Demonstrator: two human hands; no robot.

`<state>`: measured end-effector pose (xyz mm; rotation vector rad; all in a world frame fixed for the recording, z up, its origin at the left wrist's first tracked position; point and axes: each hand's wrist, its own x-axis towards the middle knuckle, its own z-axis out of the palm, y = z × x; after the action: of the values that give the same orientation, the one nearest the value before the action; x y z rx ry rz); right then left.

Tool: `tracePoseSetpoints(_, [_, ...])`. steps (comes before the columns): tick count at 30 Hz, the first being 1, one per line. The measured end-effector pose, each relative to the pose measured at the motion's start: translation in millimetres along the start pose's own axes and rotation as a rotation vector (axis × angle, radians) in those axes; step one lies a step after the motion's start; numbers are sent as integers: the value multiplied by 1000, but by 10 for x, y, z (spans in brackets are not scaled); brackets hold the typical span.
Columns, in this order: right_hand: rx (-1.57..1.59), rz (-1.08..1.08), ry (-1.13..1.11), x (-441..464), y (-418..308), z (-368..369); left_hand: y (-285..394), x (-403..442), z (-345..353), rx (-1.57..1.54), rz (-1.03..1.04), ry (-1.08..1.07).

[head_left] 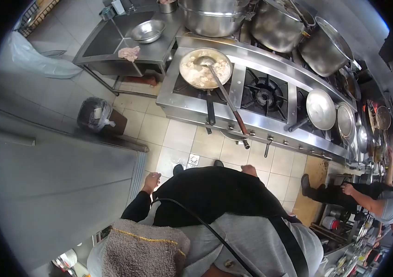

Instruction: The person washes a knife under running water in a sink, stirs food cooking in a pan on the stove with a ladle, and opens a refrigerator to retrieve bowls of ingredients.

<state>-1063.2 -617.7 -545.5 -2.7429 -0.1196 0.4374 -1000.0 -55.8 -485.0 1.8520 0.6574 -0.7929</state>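
My left hand [151,181] hangs at my side near the grey cabinet, its fingers loosely curled, with nothing visible in it. On the other side, my right hand [249,170] is low beside the black apron [205,189]; its fingers are mostly hidden. Neither hand touches the stove. Ahead, a frying pan [188,83] with pale chunks in a creamy sauce sits on the left burner, its black handle toward me. A ladle [224,90] rests in the pan, its long handle reaching over the stove's front edge.
Large steel pots [277,27] stand behind the stove [238,87]. Another pan [321,109] sits to the right. A metal bowl [148,31] and a pinkish cloth [129,53] lie by the sink. A bin [99,115] stands left; a co-worker [367,198] is at right.
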Motion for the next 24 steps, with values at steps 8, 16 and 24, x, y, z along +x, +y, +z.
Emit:
tracePoseSetpoints(8, [547, 70, -28, 236, -164, -214, -114, 122, 101, -118, 117, -1])
tracePoseSetpoints(16, [942, 363, 978, 1392, -356, -1708, -1309, 361, -48, 615, 672, -18])
tracePoseSetpoints(24, [411, 189, 391, 1963, -1454, -2336, -969, 130, -188, 495, 707, 47])
